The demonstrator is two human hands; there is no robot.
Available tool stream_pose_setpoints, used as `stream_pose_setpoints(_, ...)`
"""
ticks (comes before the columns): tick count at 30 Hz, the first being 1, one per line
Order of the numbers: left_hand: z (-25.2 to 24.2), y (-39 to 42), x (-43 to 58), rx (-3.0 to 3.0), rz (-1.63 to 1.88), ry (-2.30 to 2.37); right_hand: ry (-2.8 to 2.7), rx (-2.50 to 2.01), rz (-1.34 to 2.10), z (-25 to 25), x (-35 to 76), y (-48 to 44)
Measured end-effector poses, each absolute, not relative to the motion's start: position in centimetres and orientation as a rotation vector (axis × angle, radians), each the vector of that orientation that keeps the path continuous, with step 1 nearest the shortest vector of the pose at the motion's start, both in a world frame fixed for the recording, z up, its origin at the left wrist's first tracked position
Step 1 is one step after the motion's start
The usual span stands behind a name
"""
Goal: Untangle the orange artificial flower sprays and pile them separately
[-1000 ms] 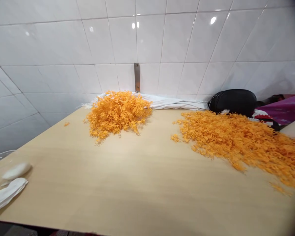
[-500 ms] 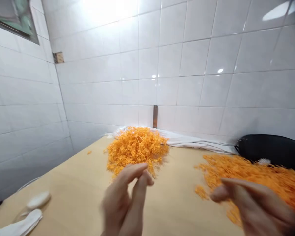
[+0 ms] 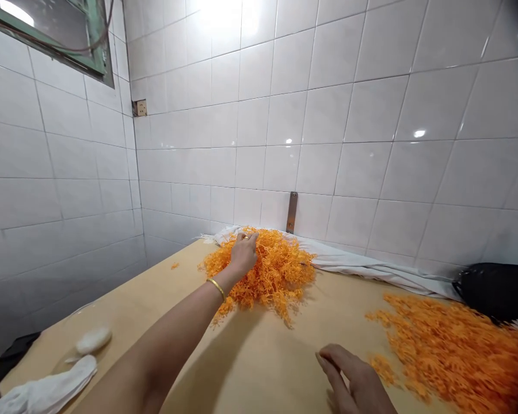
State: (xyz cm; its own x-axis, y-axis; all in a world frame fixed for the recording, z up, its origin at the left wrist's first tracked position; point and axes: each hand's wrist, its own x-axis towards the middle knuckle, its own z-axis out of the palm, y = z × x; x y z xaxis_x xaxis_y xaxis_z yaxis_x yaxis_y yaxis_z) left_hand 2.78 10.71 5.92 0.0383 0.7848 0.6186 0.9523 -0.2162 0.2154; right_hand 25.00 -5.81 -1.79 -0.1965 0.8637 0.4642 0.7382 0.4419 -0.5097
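Observation:
A tall tangled heap of orange pieces (image 3: 276, 270) rests at the table's far edge. My left hand (image 3: 244, 250), with a gold bangle on its wrist, reaches onto the heap's upper left; its fingers are bent among the strands, and what they grip is too small to make out. Near the front, my right hand (image 3: 349, 376) hovers over the table with thumb and fingers drawn together; anything between the fingertips cannot be made out. To its right spreads a flatter pile of loose orange pieces (image 3: 457, 351).
A white cloth (image 3: 362, 267) runs along the tiled wall. A black bag-like object (image 3: 496, 290) lies at the right. On the table's left are a pale rounded object (image 3: 94, 340), a white fabric piece (image 3: 54, 386) and black material (image 3: 11, 362).
My left hand has moved forward from the table's front onto the tall heap. My right hand has come left, away from the flatter pile. The view has turned somewhat right-to-left.

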Motion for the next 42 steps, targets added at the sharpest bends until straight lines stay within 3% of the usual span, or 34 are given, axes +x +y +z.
stream_pose_setpoints(4, 6.3, 12.8, 2.5, -2.122, -0.852, -1.837, -2.085, -1.238, 0.104, 1.2, 23.2, -3.4)
stream_pose_setpoints(12, 10.0, 13.3, 1.8, -2.27, -0.96, -1.719, -2.137, -1.19, -0.483, 5.0, 16.3, 4.5)
stream_pose_setpoints(18, 15.4, 13.2, 0.0, -2.058, -1.222, -1.814, -2.319, -1.539, -0.308, 2.0, 14.7, 7.4)
stream_pose_setpoints(22, 18.4, 13.1, -0.5, -1.891, -1.459, -1.828, -2.315, -1.594, -0.282, 1.0, 15.1, 7.0)
stream_pose_setpoints(26, 20.2, 12.1, -0.3, -1.74, -1.556, -1.867, -2.345, -1.624, -0.034, 0.7, 16.3, 6.1)
stream_pose_setpoints(29, 18.5, 9.7, 0.7, -2.083, -1.387, -1.925, -2.199, -1.541, 0.108, 1.1, 17.8, 5.1)
stream_pose_setpoints(32, 13.3, 6.4, 2.7, -2.427, -1.349, -1.86, -1.813, -1.368, 0.157, 2.2, 19.3, 3.6)
stream_pose_setpoints(38, 1.9, 1.8, 7.3, -2.731, -1.481, -1.632, -1.264, -1.115, 1.2, 3.6, 18.7, 1.8)
stream_pose_setpoints(42, 0.9, 0.4, 8.1, -2.802, -1.296, -1.507, -1.24, -1.039, 1.283, 3.2, 17.6, 2.6)
